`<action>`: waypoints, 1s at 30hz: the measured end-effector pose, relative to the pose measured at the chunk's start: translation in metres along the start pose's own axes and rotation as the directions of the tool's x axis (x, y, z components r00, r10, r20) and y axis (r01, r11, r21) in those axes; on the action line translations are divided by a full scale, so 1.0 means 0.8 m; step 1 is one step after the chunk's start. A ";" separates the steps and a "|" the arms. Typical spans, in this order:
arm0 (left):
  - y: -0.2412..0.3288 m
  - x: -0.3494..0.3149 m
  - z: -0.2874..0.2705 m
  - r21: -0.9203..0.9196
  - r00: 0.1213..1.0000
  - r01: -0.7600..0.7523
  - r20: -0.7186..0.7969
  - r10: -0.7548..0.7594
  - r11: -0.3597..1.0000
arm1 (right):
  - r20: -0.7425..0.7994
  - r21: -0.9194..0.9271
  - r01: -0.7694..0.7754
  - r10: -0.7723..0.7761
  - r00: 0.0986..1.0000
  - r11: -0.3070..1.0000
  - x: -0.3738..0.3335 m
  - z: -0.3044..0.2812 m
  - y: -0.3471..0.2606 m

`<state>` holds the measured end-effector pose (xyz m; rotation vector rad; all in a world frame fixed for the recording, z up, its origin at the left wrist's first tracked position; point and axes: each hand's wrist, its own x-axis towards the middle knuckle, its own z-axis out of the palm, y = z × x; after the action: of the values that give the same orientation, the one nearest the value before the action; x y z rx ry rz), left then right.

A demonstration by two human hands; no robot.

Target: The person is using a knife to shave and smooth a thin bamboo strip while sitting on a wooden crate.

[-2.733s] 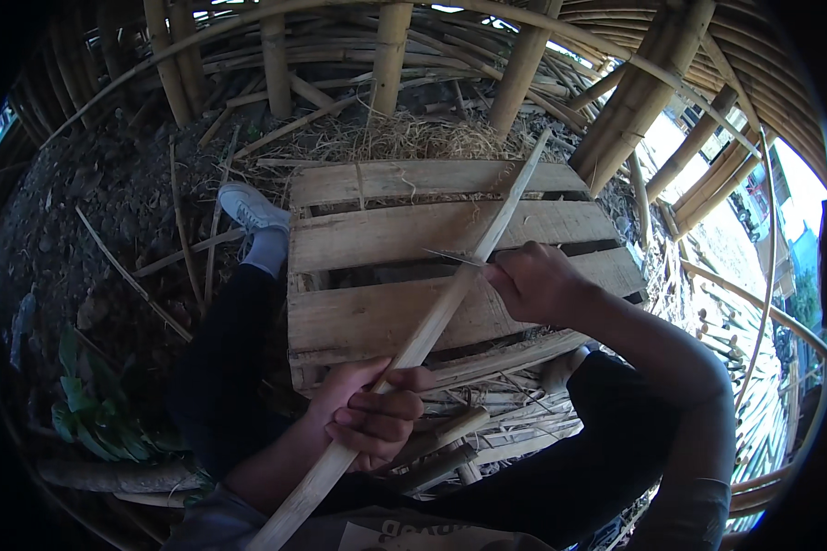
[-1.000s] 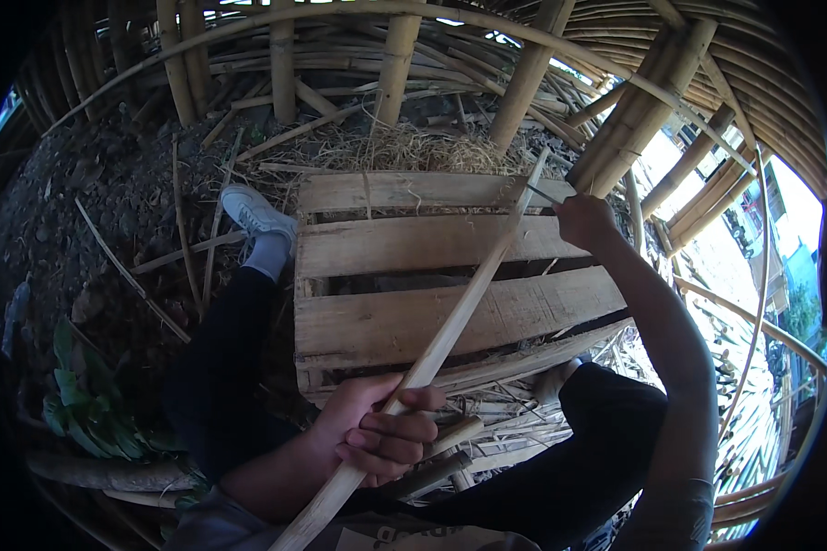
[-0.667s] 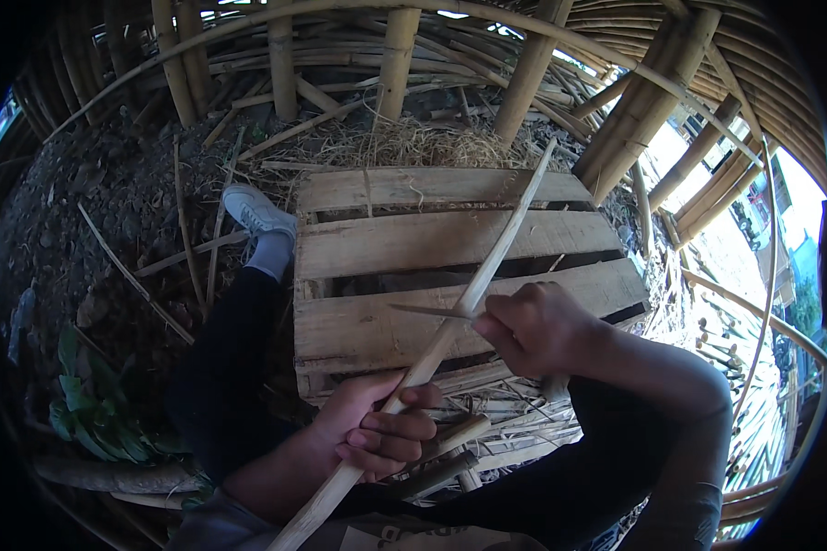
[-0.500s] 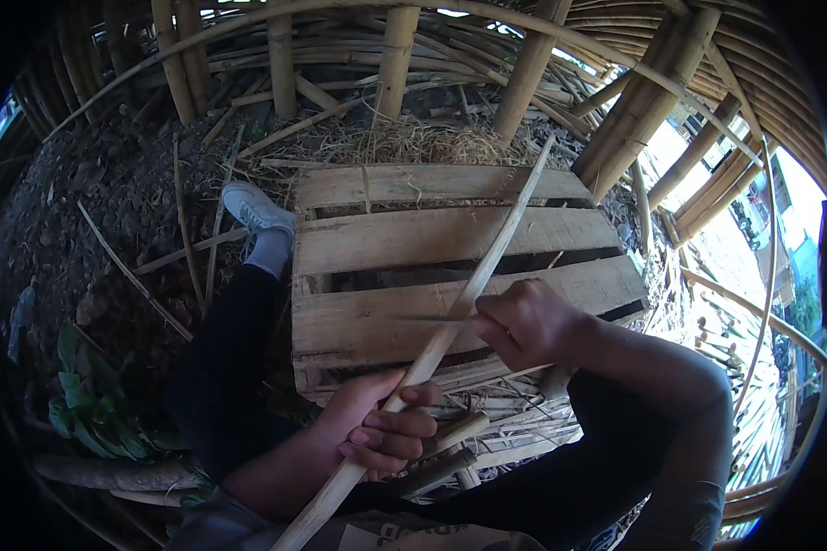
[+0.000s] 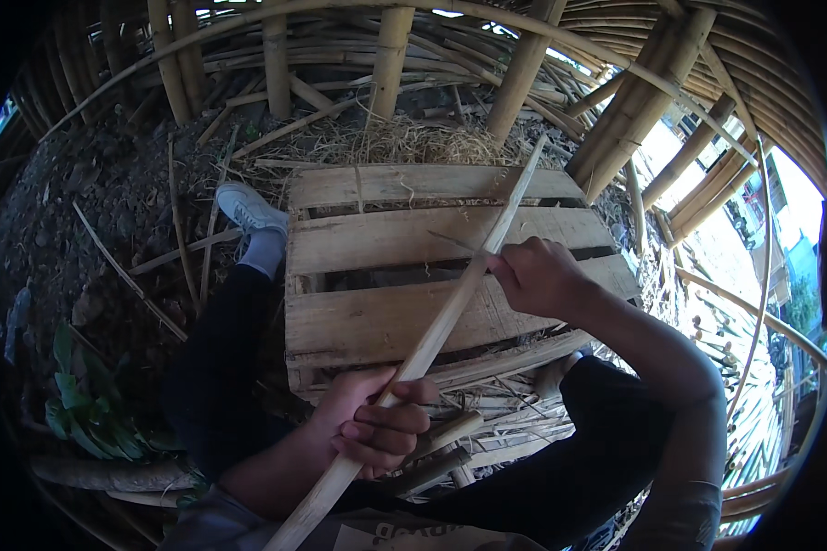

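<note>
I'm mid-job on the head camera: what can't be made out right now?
Head view, all of these:
1. Handle of the thin grey-bladed knife: hidden inside the closed right hand.
2. Near end of the long pale wooden stick: cut off by the lower edge.
3. Palm of the left hand: covered by its curled fingers and the stick.
4. Inside of the pale slatted wooden crate: hidden by slats, gaps too dark.
5. Whether the blade bites: too small.

On your left: green leafy plant (image 5: 72,390), thick pole (image 5: 110,472) just below it, thin sticks (image 5: 181,230) across dark ground (image 5: 50,239). Ahead of you, bamboo posts (image 5: 390,64) stand before stacked poles (image 5: 331,61), dry straw (image 5: 441,144) near their feet. To your right, bamboo lengths (image 5: 758,404) lie in bright sun.
</note>
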<state>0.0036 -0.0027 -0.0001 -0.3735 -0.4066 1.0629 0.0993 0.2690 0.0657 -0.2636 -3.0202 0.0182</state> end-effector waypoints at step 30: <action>-0.002 -0.008 0.003 0.081 0.999 0.019 -0.047 -0.015 0.997 | 0.049 0.175 0.380 -0.393 0.918 0.908 -0.016 -0.021 -0.055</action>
<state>0.0007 -0.0087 0.0020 -0.3211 -0.3239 1.0491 0.1063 0.2234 0.0820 0.3626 -3.0690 0.2460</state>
